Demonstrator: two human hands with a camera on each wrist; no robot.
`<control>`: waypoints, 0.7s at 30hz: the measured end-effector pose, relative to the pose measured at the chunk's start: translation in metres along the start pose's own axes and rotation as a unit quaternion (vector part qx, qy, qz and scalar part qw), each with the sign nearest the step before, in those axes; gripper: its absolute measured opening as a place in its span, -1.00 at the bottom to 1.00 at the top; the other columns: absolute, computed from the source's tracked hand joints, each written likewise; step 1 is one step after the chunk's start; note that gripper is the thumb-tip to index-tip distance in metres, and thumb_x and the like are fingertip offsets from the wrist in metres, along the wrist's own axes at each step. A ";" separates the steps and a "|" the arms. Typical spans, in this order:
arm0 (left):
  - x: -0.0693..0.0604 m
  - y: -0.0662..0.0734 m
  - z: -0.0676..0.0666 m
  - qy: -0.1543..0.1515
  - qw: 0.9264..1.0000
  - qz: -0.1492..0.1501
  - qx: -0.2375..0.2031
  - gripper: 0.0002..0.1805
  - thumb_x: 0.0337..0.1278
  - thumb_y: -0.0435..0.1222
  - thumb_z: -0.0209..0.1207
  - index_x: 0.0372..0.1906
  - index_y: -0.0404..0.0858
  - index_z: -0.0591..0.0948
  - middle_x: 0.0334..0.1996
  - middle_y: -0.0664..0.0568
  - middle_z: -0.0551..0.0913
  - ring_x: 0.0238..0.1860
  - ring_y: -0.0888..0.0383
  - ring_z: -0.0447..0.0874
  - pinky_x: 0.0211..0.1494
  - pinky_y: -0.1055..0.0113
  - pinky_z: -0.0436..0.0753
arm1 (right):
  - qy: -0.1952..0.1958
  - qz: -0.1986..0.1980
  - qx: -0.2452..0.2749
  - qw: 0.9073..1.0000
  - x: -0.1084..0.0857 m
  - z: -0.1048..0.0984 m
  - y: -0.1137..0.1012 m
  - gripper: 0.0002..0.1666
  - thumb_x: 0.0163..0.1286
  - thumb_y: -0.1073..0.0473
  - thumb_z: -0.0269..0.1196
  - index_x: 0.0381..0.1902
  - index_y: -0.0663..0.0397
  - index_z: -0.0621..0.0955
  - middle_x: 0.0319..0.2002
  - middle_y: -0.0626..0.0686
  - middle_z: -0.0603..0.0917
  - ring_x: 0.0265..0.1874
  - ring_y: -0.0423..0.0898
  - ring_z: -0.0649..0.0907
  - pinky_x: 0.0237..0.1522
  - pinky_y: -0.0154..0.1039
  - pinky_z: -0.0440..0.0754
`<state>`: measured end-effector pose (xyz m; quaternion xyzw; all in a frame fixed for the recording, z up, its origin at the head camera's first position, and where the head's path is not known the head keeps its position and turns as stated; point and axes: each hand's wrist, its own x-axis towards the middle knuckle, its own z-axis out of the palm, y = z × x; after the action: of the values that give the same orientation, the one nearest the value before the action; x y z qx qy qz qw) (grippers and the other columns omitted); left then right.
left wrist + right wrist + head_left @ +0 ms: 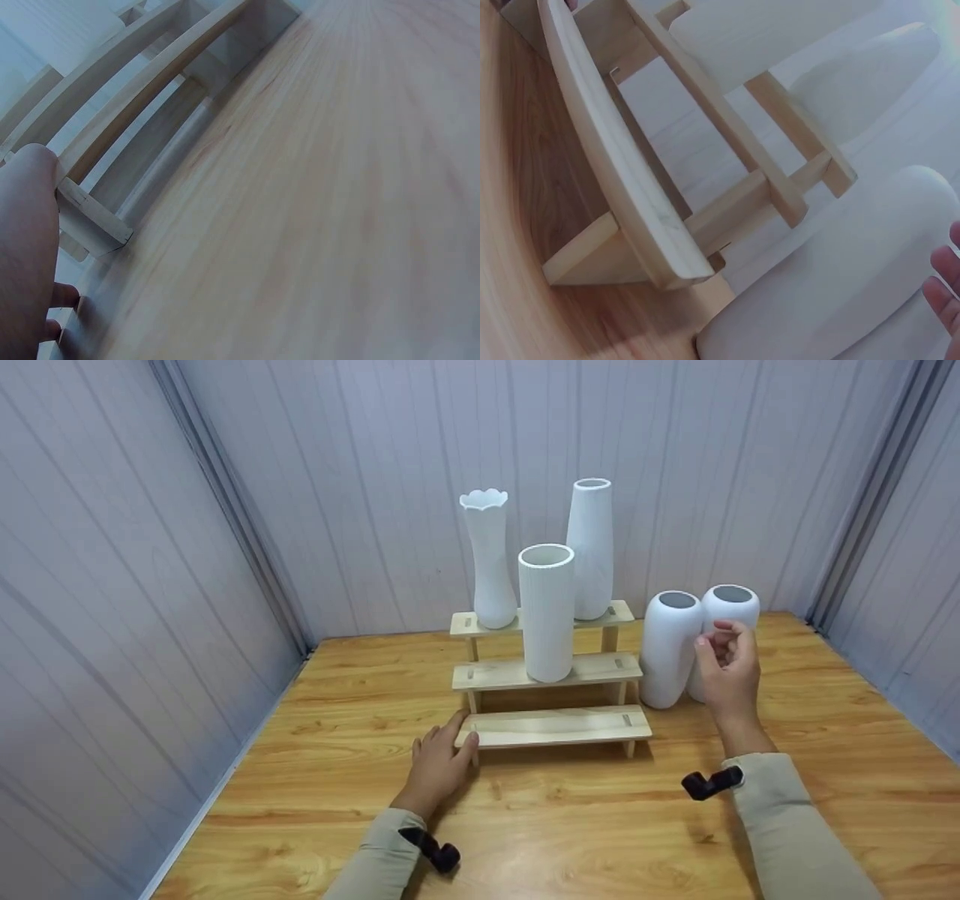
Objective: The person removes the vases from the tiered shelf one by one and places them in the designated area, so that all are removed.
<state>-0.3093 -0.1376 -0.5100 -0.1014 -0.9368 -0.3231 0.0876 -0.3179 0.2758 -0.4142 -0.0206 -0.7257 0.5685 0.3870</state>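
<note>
A wooden three-tier stand stands mid-table. My left hand grips the left end of its lowest shelf, thumb at the front corner and index finger towards the back. In the left wrist view the thumb lies against the shelf end and other fingertips are near the tabletop. My right hand is raised by two white rounded vases, the nearer vase and the farther vase, fingers loosely bent and holding nothing. In the right wrist view its fingertips appear beside a vase; contact cannot be told.
A ribbed white cylinder vase stands on the middle shelf. On the top shelf are a scalloped-rim vase at left and a tall tapered vase at right. Pale panel walls enclose the wooden table on three sides.
</note>
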 end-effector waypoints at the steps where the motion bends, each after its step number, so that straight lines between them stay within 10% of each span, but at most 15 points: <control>1: 0.000 0.000 0.000 0.001 1.000 0.001 0.000 -0.35 0.51 0.18 -0.13 0.53 0.00 0.33 0.42 -0.04 0.45 0.45 -0.37 0.21 0.44 -0.42 -0.10 | -0.001 -0.002 0.003 1.000 0.000 0.000 -0.002 -0.60 0.51 0.20 0.13 0.23 0.21 0.43 -0.19 -0.07 0.54 -0.19 -0.20 0.52 -0.11 -0.38 0.44; 21: 0.000 0.000 0.002 0.008 1.000 -0.003 -0.002 -0.39 0.51 0.15 -0.10 0.51 0.04 0.35 0.39 -0.02 0.48 0.44 -0.38 0.24 0.43 -0.43 -0.10 | -0.116 -0.001 0.099 0.988 -0.025 0.032 -0.032 -0.44 0.44 0.35 0.16 0.33 0.42 0.32 0.06 0.33 0.54 0.01 -0.04 0.57 0.07 -0.34 0.51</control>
<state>-0.3098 -0.1363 -0.5113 -0.0966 -0.9358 -0.3259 0.0938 -0.3066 0.2269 -0.4027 0.0846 -0.7062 0.6354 0.3008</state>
